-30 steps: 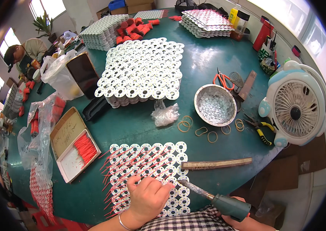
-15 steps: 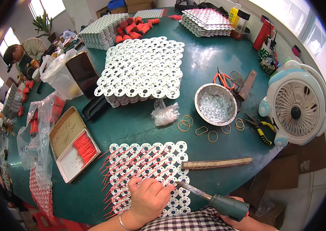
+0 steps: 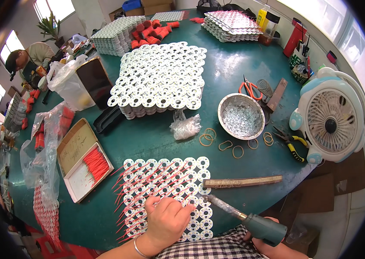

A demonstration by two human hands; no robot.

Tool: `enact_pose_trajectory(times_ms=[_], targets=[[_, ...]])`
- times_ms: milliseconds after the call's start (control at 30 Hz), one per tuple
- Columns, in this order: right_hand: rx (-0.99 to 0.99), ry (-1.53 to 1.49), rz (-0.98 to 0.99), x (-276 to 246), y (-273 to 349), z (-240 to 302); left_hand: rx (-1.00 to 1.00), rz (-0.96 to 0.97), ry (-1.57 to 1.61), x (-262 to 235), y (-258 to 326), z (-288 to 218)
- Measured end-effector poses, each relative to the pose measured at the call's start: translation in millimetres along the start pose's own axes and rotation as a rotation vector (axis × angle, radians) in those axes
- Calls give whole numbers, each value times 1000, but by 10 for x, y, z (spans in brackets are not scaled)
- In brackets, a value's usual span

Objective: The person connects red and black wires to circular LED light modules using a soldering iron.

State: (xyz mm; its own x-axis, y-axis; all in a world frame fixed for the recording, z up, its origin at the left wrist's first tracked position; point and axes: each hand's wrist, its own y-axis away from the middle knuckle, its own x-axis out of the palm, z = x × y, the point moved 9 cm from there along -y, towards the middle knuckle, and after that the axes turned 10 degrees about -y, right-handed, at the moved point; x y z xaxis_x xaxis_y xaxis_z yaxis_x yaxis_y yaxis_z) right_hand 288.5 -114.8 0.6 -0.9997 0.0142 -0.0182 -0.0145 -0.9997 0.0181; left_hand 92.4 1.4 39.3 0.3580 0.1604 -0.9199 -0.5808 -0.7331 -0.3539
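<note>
A panel of round white circuit boards (image 3: 203,162) lies in front of me, with thin red wires (image 3: 156,175) slanting across most of its rows. Over its lower part, my left hand (image 3: 168,221) is closed in a pinch, and a bit of red wire shows at the fingertips. The rest of what it holds is hidden under the fingers. My right hand (image 3: 262,247) grips a soldering iron (image 3: 266,230) by its green handle. The iron's tip points at the panel's right edge, slightly apart from my left fingertips.
Left of the panel sits an open cardboard box (image 3: 76,172) of red wires. Beyond are a tall stack of board panels (image 3: 156,77), a metal bowl (image 3: 241,116), rubber bands (image 3: 238,151), pliers (image 3: 293,144) and a fan (image 3: 331,123). A flat strip (image 3: 243,181) lies right of the panel.
The soldering iron has drawn back to the right, its tip lifting away from my left fingertips. My left hand stays almost in place.
</note>
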Motion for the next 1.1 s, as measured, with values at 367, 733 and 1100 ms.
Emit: enact_pose_trajectory(times_ms=[367, 733, 1100], targets=[[-101, 336, 86, 75, 61, 155, -74, 2, 21, -158, 176, 44], [249, 12, 48, 43, 157, -132, -61, 57, -26, -90, 242, 30], [123, 97, 2, -9, 177, -61, -62, -7, 26, -171, 214, 12]])
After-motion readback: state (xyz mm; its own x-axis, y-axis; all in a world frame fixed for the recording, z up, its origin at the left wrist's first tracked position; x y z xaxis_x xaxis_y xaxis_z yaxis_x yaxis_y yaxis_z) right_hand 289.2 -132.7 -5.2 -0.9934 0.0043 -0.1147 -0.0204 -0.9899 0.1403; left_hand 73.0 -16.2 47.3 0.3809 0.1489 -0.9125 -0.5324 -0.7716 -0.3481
